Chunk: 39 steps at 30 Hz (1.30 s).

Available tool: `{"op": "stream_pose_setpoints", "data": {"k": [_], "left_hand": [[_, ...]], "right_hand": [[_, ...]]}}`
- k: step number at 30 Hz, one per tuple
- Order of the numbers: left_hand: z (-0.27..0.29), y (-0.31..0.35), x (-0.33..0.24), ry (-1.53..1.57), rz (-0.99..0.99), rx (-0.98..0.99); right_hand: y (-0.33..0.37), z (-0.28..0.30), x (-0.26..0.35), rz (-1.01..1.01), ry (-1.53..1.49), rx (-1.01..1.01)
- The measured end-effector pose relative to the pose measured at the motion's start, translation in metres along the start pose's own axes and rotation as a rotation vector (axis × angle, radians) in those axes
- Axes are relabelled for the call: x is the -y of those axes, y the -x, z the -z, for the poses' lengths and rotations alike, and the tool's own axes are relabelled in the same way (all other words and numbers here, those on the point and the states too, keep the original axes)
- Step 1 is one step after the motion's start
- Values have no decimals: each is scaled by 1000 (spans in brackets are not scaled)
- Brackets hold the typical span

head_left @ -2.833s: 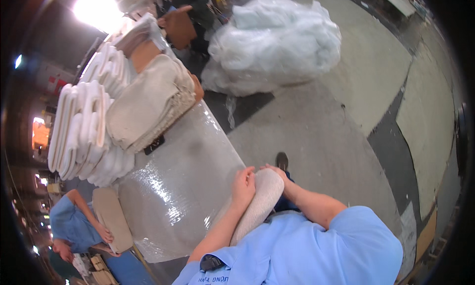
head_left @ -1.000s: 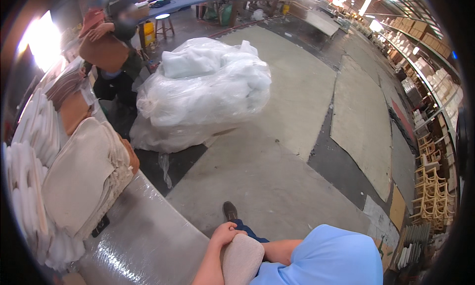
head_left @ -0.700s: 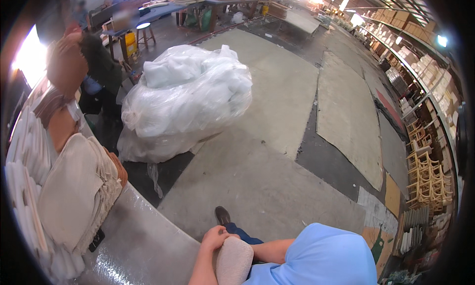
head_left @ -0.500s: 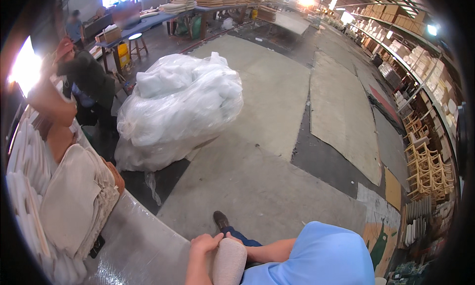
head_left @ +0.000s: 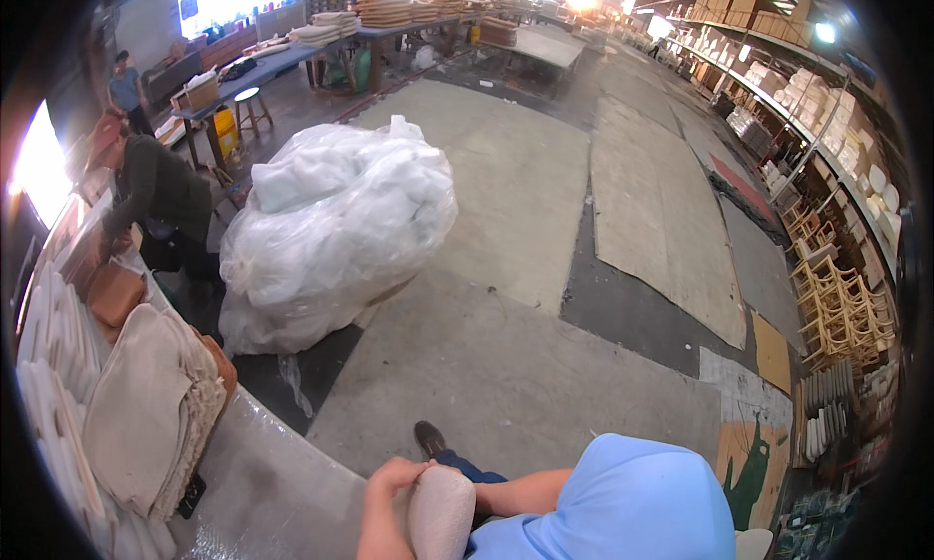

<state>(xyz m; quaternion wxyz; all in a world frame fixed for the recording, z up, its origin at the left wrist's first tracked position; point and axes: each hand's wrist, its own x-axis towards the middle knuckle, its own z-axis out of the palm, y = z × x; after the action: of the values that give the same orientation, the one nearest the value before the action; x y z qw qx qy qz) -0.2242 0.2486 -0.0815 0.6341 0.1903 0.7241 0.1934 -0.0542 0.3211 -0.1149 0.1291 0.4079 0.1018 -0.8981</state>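
Note:
A cream fabric cushion [head_left: 443, 513] stands on end at the lower middle, close against my body. My left hand [head_left: 399, 474] is closed over its far upper end from the left, fingers curled inward. From the right my right hand [head_left: 483, 497] reaches the same end, its fingers mostly hidden behind the cushion. The grey, glossy table [head_left: 282, 482] lies to the left of my hands. On it rests a stack of cream fabric covers [head_left: 146, 404], with white cushion pads [head_left: 53, 414] lined up beside them.
A co-worker in a cap and dark top [head_left: 161, 185] leans over the table's far end, near brown cushions [head_left: 115, 292]. A big plastic-wrapped white bundle [head_left: 336, 229] stands on the floor. Chair frames [head_left: 842, 307] and loaded shelves [head_left: 808, 103] line the right side.
The co-worker has lowered both arms, and the brown piece held up before is now down at the table. My hands stay at the cushion's end, which has tilted slightly. The view has shifted a little.

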Motion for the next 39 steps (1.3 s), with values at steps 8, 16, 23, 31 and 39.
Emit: {"op": "stream_pose_setpoints", "data": {"k": [8,16,23,31,39], "left_hand": [[-8,-27,13,-219,29,-68],[-22,-31,9,-253,14,-160],[-11,2,8,-184,-65,-292],[-66,148,96,151,-296,-926],[-120,178,136,-55,-61,-1116]], "right_hand": [[-10,-3,4,1,20,-59],[-13,2,14,-1,72,-163],[-16,-14,11,-28,181,-249],[-29,5,40,-167,380,-63],[-13,-41,98,-412,877,152]]}}
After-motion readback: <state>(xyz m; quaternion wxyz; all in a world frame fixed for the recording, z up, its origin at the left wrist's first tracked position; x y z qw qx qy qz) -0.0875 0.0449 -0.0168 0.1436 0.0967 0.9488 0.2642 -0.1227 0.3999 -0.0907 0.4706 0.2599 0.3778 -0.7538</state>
